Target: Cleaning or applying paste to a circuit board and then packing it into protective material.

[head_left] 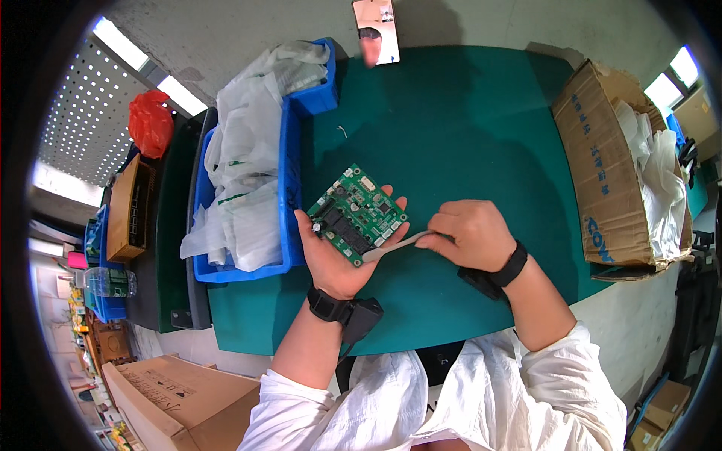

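A green circuit board (pixel 368 201) with black slots and small white connectors rests on my left hand (pixel 342 272), palm up, the fingers behind its far edge and the thumb along its left side. My right hand (pixel 475 231) pinches one end of a thin, pale, flat strip (pixel 402 245), which slopes down to the left. The strip's other end meets the board's lower right corner; whether it is fixed there I cannot tell. Both hands are above the green table (pixel 451 128), and each wrist wears a black band.
Left of the board stands a blue bin (pixel 292 180) heaped with white translucent bags (pixel 248 173). Behind it is a smaller blue bin (pixel 320 96). At the right sits an open cardboard box (pixel 602 177) holding white bags. A phone (pixel 382 30) is at the far edge.
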Action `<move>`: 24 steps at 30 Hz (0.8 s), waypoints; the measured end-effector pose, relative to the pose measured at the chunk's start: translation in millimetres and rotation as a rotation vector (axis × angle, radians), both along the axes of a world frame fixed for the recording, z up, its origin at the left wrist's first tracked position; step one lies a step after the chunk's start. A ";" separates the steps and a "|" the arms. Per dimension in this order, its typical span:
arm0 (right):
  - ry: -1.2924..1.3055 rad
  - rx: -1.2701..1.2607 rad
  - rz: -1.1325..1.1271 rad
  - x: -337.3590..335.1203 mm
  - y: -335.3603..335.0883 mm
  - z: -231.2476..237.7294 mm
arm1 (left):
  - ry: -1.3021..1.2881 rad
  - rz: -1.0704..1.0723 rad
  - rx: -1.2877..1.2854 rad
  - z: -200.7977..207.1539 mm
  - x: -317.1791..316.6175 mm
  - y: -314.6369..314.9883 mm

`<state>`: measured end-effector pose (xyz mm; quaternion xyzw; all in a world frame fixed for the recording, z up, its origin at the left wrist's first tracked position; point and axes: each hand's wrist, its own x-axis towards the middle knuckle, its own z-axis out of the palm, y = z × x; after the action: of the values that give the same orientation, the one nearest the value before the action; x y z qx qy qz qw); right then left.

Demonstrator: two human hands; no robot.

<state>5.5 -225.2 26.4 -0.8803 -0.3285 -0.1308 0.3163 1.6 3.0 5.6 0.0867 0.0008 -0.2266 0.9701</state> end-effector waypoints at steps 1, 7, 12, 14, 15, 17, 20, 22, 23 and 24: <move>-0.012 0.024 -0.046 2.3 -3.2 -2.6 | 0.017 0.000 0.002 -0.4 -0.3 0.4; 0.064 0.120 -0.066 11.0 -24.7 -0.5 | 0.036 -0.002 -0.032 2.5 -1.0 4.0; 0.034 0.034 -0.060 5.8 -14.1 2.8 | 0.073 -0.047 -0.077 1.5 -1.4 2.5; 0.037 0.066 -0.129 6.1 -15.3 2.7 | 0.070 -0.017 -0.042 1.1 0.3 4.5; 0.061 0.097 -0.164 7.2 -18.6 5.1 | 0.068 -0.004 -0.025 1.0 1.4 5.4; 0.106 0.129 -0.137 8.4 -23.6 6.4 | 0.042 -0.031 -0.071 -0.8 0.5 6.5; 0.140 0.093 -0.015 9.9 -25.0 3.0 | 0.038 -0.025 -0.082 -0.1 -0.6 6.1; 0.123 0.017 -0.034 10.2 -24.0 2.0 | 0.038 -0.019 -0.077 -0.7 -0.3 6.0; 0.121 0.058 -0.106 10.3 -22.7 2.0 | 0.031 -0.021 -0.077 -2.1 0.5 6.5; 0.118 0.097 -0.180 9.9 -21.4 3.2 | 0.024 -0.025 -0.078 -2.5 0.9 6.2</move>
<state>15.4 -246.6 29.6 -0.8960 -0.2220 -0.1223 0.3646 2.6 9.2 3.1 0.0459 0.0025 -0.2396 0.9698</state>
